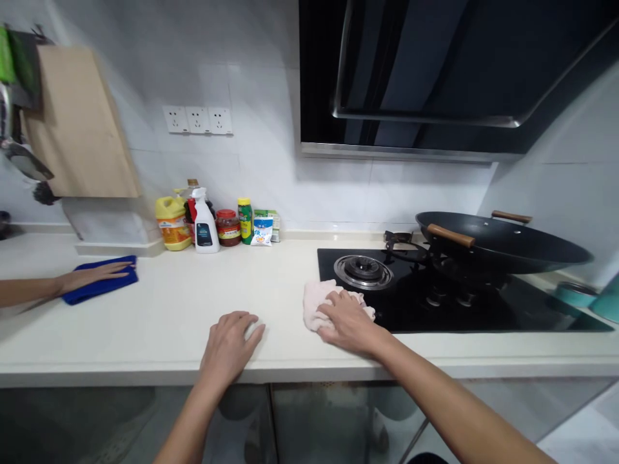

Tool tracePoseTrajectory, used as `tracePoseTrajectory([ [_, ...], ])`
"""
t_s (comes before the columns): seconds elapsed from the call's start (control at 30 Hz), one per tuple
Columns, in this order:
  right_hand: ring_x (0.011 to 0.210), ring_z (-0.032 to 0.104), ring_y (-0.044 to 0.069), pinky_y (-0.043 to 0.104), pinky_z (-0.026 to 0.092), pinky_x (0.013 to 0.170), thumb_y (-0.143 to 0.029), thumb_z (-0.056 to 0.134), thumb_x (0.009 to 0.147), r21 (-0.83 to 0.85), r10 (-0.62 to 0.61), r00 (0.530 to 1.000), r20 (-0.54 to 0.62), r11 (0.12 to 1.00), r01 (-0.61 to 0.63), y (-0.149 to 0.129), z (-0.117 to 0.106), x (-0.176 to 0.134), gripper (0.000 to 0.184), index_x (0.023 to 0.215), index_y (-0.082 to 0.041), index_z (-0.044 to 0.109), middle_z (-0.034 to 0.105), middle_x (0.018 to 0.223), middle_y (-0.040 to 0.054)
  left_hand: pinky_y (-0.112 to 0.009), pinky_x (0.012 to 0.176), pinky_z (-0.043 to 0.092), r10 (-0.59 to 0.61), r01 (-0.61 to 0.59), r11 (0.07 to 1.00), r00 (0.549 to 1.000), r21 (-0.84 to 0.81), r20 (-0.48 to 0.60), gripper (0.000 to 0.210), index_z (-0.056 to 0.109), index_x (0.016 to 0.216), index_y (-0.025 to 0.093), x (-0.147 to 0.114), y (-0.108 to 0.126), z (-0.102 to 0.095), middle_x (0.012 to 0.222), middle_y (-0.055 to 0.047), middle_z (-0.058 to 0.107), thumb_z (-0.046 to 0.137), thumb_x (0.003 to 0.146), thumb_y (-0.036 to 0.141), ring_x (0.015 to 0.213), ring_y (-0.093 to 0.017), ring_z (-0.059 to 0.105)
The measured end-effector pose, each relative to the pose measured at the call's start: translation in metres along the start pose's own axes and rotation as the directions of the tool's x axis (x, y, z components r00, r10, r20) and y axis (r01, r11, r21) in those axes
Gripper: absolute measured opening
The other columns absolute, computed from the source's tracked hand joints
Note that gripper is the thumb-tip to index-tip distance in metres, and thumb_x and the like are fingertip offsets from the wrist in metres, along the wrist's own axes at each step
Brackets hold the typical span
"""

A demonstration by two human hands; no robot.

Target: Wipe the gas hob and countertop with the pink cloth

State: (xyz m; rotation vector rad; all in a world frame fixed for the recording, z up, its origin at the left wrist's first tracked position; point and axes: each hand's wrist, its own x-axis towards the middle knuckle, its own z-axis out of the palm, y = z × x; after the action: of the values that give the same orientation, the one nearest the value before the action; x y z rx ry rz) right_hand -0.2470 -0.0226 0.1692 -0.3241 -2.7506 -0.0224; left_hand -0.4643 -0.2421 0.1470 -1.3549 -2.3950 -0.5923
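Note:
My right hand (pixel 349 321) presses a pale pink cloth (pixel 316 303) down where the white countertop (pixel 271 283) meets the left edge of the black glass gas stove (pixel 411 309). Its fingers bend over the cloth, which bunches out around them. Near the counter's front edge rests my left hand (pixel 229 341), fingers slightly curved and thumb held apart, with nothing in it. Just beyond the cloth lies the left burner (pixel 363 270), its pan support absent.
At far left, another person's hand (pixel 97 277) lies flat on a dark blue cloth (pixel 99 293). A spray bottle (pixel 206 225), yellow jug (pixel 173 225) and jars line the wall. A black wok (pixel 503 241) sits on the right burner under the range hood (pixel 411 77).

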Motion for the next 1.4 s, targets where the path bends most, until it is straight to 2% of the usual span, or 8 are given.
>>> tracePoseTrajectory([
  [0.23, 0.098, 0.045, 0.025, 0.037, 0.036, 0.086, -0.03, 0.064, 0.083, 0.05, 0.015, 0.995, -0.099, 0.999, -0.01, -0.035, -0.004, -0.038, 0.019, 0.101, -0.023, 0.063, 0.057, 0.105, 0.007, -0.043, 0.095, 0.04, 0.007, -0.007, 1.0, 1.0, 0.013, -0.012, 0.034, 0.071, 0.107, 0.022, -0.002, 0.005, -0.004, 0.117, -0.009, 0.068, 0.048, 0.095, 0.043, 0.113, -0.029, 0.056],
  [0.37, 0.098, 0.051, 0.022, 0.034, 0.039, 0.086, -0.029, 0.061, 0.085, 0.323, 0.06, 0.993, -0.105, 0.946, -0.023, -0.056, -0.01, -0.031, 0.02, 0.104, -0.024, 0.062, 0.06, 0.106, 0.005, -0.041, 0.092, 0.041, 0.022, -0.022, 1.0, 0.999, 0.022, -0.029, 0.032, 0.071, 0.106, 0.022, -0.002, 0.004, -0.002, 0.115, -0.009, 0.069, 0.048, 0.095, 0.042, 0.11, -0.028, 0.057],
  [0.63, 0.097, 0.062, 0.02, 0.034, 0.048, 0.088, -0.043, 0.044, 0.092, 0.94, 0.363, 0.931, 0.044, 0.302, -0.162, -0.045, 0.007, 0.045, 0.036, 0.116, -0.02, 0.057, 0.068, 0.106, 0.0044, -0.041, 0.09, 0.045, 0.028, -0.031, 0.999, 0.994, -0.022, -0.105, 0.028, 0.071, 0.098, 0.024, -0.001, -0.001, 0.004, 0.105, -0.006, 0.071, 0.048, 0.094, 0.039, 0.104, -0.028, 0.061],
  [0.8, 0.12, 0.055, 0.023, 0.04, 0.039, 0.107, -0.024, 0.052, 0.078, 0.648, 0.411, 0.896, -0.17, 0.731, -0.212, 0.025, 0.006, 0.02, 0.042, 0.12, -0.019, 0.06, 0.06, 0.129, 0.0109, -0.044, 0.096, 0.048, -0.012, -0.018, 0.989, 0.979, -0.146, -0.204, 0.035, 0.067, 0.113, 0.02, -0.002, -0.009, 0.008, 0.115, -0.01, 0.067, 0.045, 0.094, 0.04, 0.111, -0.028, 0.06],
  [0.93, 0.121, 0.056, 0.024, 0.042, 0.041, 0.106, -0.033, 0.044, 0.089, 0.398, 0.413, 0.898, -0.149, 0.857, -0.328, 0.071, 0.0, -0.045, 0.035, 0.117, -0.022, 0.064, 0.063, 0.127, 0.0096, -0.047, 0.102, 0.046, -0.118, 0.056, 0.969, 0.961, -0.243, -0.249, 0.041, 0.067, 0.117, 0.021, 0.005, -0.002, 0.003, 0.123, -0.012, 0.062, 0.047, 0.091, 0.044, 0.119, -0.029, 0.057],
  [1.13, 0.144, 0.036, 0.029, 0.054, 0.024, 0.117, -0.047, 0.035, 0.099, 0.017, 0.472, 0.878, -0.079, 0.881, -0.472, 0.086, 0.017, -0.107, 0.049, 0.135, -0.025, 0.06, 0.048, 0.151, 0.0083, -0.051, 0.118, 0.026, -0.021, 0.043, 0.969, 0.995, -0.242, 0.096, 0.056, 0.062, 0.133, 0.028, 0.034, 0.087, -0.013, 0.156, -0.009, 0.042, 0.044, 0.092, 0.062, 0.146, -0.03, 0.033],
  [1.23, 0.148, 0.029, 0.029, 0.055, 0.02, 0.119, -0.053, 0.034, 0.099, -0.036, 0.463, 0.885, -0.035, 0.885, -0.464, 0.083, 0.022, -0.111, 0.055, 0.144, -0.027, 0.052, 0.041, 0.157, 0.0057, -0.067, 0.115, 0.017, -0.003, 0.065, 0.989, 0.912, -0.136, 0.411, 0.072, 0.049, 0.146, 0.035, 0.045, 0.13, -0.003, 0.164, -0.007, 0.027, 0.036, 0.088, 0.076, 0.15, -0.041, 0.018],
  [1.4, 0.147, 0.031, 0.028, 0.053, 0.023, 0.119, -0.053, 0.037, 0.098, -0.054, 0.469, 0.881, -0.062, 0.88, -0.472, 0.076, 0.019, -0.111, 0.055, 0.144, -0.027, 0.054, 0.043, 0.155, 0.0049, -0.068, 0.113, 0.016, 0.045, -0.048, 0.999, 0.882, -0.007, 0.47, 0.069, 0.039, 0.151, 0.038, 0.04, 0.131, 0.01, 0.165, -0.005, 0.024, 0.035, 0.09, 0.07, 0.15, -0.042, 0.017],
])
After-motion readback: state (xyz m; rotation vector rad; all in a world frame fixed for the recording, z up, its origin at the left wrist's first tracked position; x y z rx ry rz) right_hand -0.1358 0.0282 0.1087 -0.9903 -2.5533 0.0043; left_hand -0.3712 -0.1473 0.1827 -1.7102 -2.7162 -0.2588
